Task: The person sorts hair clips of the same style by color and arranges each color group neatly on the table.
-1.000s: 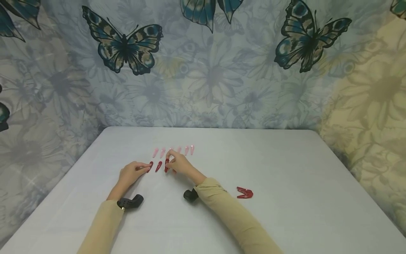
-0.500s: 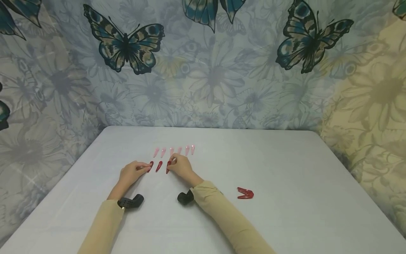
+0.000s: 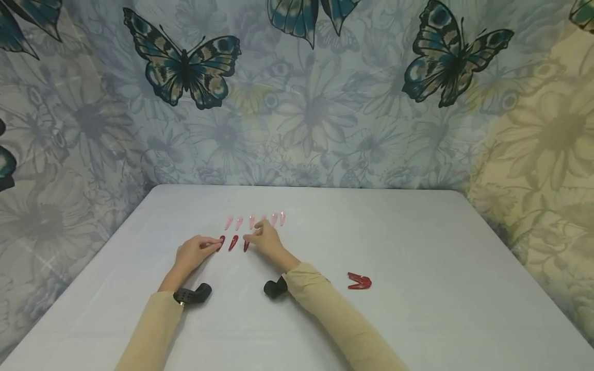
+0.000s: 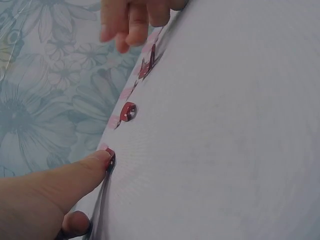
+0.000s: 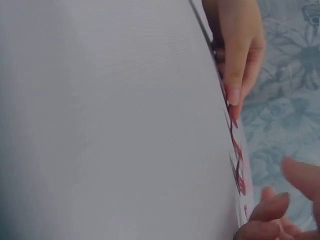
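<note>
Three red snap hair clips stand in a row on the white table. At the leftmost red clip (image 3: 221,243), my left hand (image 3: 191,255) pinches with thumb and fingertips; the left wrist view shows the thumb (image 4: 82,175) on its end. A middle red clip (image 3: 233,242) lies untouched. My right hand (image 3: 268,242) is over the third red clip (image 3: 246,247), partly covering it in the head view. In both wrist views its fingers (image 5: 272,210) are spread and hold nothing, apart from the clip below.
Behind the red clips runs a row of several pink hair clips (image 3: 239,222), one partly hidden by the right hand. Two more red clips (image 3: 359,281) lie together to the right of the right forearm. A patterned butterfly wall (image 3: 306,129) rises behind the table (image 3: 417,232).
My right hand straightened the third red clip in the row, shifted it slightly right, then let it go and lifted a little. The left hand has stayed on the leftmost clip.
</note>
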{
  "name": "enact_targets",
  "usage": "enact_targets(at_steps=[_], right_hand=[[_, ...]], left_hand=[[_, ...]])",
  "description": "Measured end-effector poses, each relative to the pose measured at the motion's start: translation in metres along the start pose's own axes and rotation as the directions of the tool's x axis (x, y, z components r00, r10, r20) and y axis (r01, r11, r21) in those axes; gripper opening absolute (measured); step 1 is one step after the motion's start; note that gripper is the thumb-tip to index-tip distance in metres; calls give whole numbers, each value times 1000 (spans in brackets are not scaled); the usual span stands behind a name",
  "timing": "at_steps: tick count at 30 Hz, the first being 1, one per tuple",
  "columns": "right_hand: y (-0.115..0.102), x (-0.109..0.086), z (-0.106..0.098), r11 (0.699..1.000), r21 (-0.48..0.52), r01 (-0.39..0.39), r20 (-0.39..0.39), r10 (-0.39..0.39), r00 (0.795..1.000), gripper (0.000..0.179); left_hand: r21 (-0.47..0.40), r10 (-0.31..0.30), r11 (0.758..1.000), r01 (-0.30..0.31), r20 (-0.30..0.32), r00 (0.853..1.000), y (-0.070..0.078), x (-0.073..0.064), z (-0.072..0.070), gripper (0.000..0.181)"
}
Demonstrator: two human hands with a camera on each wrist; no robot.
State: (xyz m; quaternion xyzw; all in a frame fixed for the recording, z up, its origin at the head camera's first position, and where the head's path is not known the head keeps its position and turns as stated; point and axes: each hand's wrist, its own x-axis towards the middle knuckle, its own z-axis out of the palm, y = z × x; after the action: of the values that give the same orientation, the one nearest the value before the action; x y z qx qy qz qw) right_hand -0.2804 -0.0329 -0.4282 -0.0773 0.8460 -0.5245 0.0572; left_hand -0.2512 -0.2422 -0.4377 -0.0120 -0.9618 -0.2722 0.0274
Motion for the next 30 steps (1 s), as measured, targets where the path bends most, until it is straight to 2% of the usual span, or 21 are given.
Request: enact_targets(at_steps=[4,7,9,13,16,18,21,23,25,27,30], right_hand=[[-1,-6,-20,982,186,-18,24,14,1000,31],[-3,-16,-46,971,237,-15,70,-2,998,24],[-4,-25,-67,972,234,4,115,-32,993,20],[9,-41,-114,989,87,119,196,-134,971,17],[28,-50,-153,980,-55,193,252,-174,952,16],[41,-58,-177,969,-139,205,303,-156,940,15],[55,-75,-206,938,-281,201,391,-80,917,14],[61,-89,-216,913,-367,176,423,-4,906,14],[65,-104,-222,899,-408,157,441,43,896,14],[70,-114,-223,903,-404,144,445,56,894,16],[79,-118,-226,930,-338,144,450,25,893,16]], left_hand=[[-10,13,1000,-13,1,1000,-1,3,0,31],[-20,26,999,-26,-6,1000,-1,6,0,31],[-17,20,1000,-20,-12,1000,-3,8,0,31],[-16,6,1000,-6,-7,1000,-5,7,1,31],[-23,-1,1000,1,-3,1000,-5,5,2,31],[-26,-6,1000,6,-4,1000,-5,4,3,30],[-27,-21,999,21,1,1000,-4,3,3,31],[-28,-28,999,28,5,1000,-4,3,2,31],[-28,-24,999,25,6,1000,-4,3,3,30],[-28,-22,999,22,7,1000,-4,4,2,30],[-27,-16,1000,16,2,1000,-5,5,2,31]])
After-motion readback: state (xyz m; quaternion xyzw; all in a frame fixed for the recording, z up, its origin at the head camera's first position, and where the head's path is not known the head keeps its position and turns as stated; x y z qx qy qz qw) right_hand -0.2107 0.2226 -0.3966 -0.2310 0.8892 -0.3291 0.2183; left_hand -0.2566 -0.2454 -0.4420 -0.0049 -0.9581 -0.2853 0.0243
